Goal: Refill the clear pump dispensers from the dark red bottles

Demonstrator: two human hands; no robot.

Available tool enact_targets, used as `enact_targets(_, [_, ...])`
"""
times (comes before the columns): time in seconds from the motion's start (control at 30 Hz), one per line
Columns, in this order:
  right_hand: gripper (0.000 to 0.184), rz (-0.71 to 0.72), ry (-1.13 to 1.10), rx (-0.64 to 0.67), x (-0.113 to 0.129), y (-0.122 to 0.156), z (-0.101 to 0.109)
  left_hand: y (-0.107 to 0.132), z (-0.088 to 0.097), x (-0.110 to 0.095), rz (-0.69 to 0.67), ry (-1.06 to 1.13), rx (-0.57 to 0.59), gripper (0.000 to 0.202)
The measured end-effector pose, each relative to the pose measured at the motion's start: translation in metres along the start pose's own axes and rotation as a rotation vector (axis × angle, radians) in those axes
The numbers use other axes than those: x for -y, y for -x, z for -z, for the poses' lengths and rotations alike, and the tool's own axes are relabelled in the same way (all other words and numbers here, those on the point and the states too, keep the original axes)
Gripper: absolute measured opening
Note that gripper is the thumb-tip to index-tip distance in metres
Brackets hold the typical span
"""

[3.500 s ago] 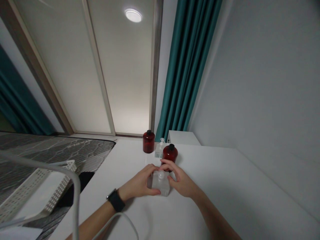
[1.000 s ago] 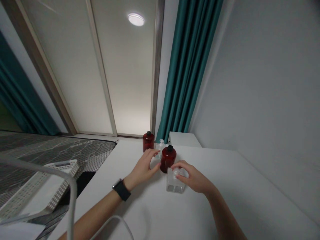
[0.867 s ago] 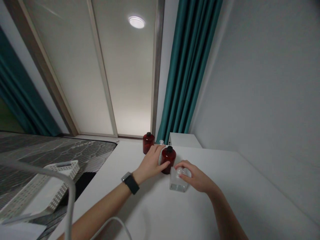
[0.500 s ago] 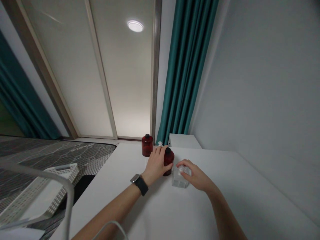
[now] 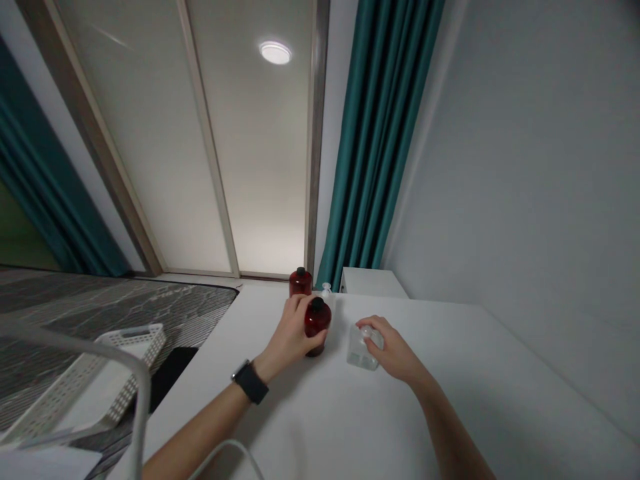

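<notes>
My left hand [image 5: 290,333] is wrapped round a dark red bottle [image 5: 317,320] with a black cap, over the white table [image 5: 320,413]. To its right, my right hand [image 5: 393,347] grips the top of a clear, square-sided bottle [image 5: 359,350] between thumb and fingers; that bottle looks slightly tilted. Behind the left hand stands a second red bottle [image 5: 300,281] with a black cap, its lower part hidden by the fingers. Close beside it is another clear bottle [image 5: 327,293], mostly covered by the red bottle in my hand.
A white perforated basket [image 5: 85,380] lies to the left, below the table edge. A pale curved tube [image 5: 137,380] crosses the lower left foreground. Past the far table edge is a white cabinet [image 5: 373,280], with a teal curtain [image 5: 380,133] behind it.
My left hand has carried the red bottle left, away from the clear square bottle. My right hand keeps its hold, and the clear bottle now leans a little.
</notes>
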State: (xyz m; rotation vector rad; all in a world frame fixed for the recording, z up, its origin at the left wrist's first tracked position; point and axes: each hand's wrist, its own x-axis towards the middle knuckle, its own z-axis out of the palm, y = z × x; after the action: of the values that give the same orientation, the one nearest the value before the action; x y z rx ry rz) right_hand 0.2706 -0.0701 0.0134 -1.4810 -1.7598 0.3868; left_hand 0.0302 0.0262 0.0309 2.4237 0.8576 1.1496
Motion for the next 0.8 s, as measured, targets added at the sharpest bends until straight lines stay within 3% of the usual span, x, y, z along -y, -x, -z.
enact_targets(0.53, [0.029, 0.036, 0.085, -0.05, 0.001, -0.001, -0.01, -0.001, 0.032, 0.032, 0.043, -0.088, -0.104, 0.054])
enact_targets(0.7, [0.04, 0.103, 0.157, -0.222, 0.014, -0.001, -0.01, 0.0, 0.043, 0.042, 0.056, -0.097, -0.102, 0.051])
enact_targets(0.8, [0.037, 0.149, 0.219, -0.32, 0.028, -0.007, -0.016, 0.001, 0.048, 0.053, 0.067, -0.108, -0.109, 0.053])
